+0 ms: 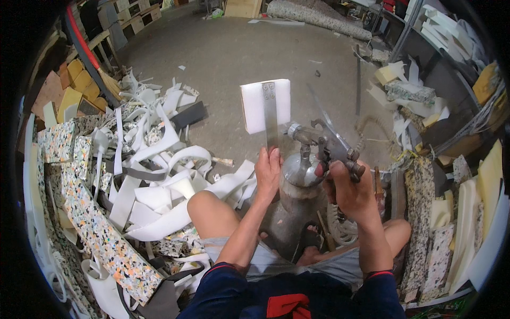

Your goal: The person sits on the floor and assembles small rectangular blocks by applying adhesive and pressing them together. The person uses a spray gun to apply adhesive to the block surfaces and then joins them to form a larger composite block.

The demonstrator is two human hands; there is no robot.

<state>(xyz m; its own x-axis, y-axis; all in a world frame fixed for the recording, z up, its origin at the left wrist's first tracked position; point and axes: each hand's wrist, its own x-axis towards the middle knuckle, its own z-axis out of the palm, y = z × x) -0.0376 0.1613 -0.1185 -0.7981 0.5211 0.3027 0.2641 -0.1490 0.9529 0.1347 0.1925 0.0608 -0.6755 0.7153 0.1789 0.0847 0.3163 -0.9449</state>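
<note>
Navy shirt btm ctr, L hand pinching metal strip, R hand gripping nozzled tool mid-frame: prob. lining up, next needs steady aim.

The square panel is showing white beside its grey metal strip, foam scraps are glowing white, a long foam slab is displaying multicoloured speckles, and the shirt is combining navy with red.

The head-worn fisheye looks down from close above the lap, outward across the floor.
</note>
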